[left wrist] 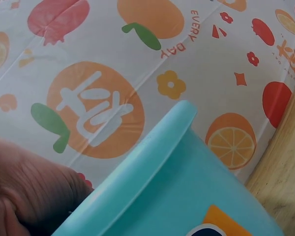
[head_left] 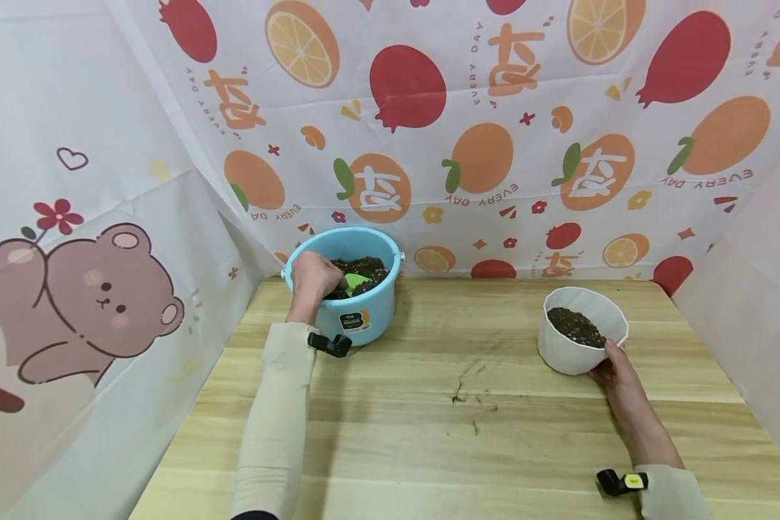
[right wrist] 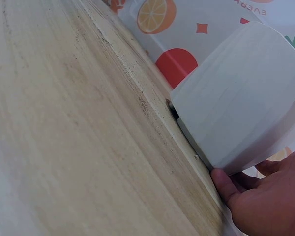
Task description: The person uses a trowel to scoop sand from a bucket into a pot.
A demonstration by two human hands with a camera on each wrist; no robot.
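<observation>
Blue soil bucket (head_left: 341, 283) near table's back-left corner; left hand (head_left: 312, 276) inside, gripping green scoop (head_left: 354, 280). Right hand (head_left: 614, 372) holds white pot (head_left: 581, 341), right side. Scooping step; next, likely carry soil across to pot.

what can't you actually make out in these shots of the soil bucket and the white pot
- Green plastic scoop: head view, handle hidden under the left hand; the grip cannot be read.
- Round light-blue plastic bucket: left wrist view shows only the outer wall and rim, so the dark soil is out of sight.
- Bucket's label: head view, too small to read.
- White ribbed pot: right wrist view, top cut off by the frame edge.
- Right hand: its fingertips lie behind the pot.
</observation>
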